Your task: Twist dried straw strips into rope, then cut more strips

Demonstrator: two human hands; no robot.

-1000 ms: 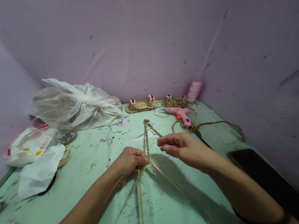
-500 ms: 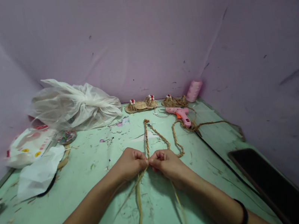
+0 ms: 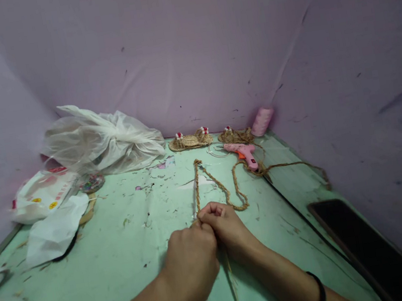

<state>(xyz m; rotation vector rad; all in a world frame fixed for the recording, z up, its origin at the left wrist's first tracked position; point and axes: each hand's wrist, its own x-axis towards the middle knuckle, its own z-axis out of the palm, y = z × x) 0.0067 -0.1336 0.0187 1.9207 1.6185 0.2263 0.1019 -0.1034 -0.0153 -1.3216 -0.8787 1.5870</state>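
Observation:
A brown braided cord runs from a loop near the back of the green table down to my fingers. My right hand pinches the cord's near end between thumb and fingers. Just below and touching it, my left hand is closed with its back to the camera, on strands mostly hidden under the fingers. Loose pale strands hang from between the hands toward the front. More braided cord winds to the right of my hands.
A pink glue gun, woven pieces with beads and a pink thread spool sit at the back. Left are a white bag, a packet and a sheet. A black phone lies right.
My left hand has moved down and right, turned over and closed near my right hand. The loose strands that were spread left are now hidden. My right hand has hardly moved.

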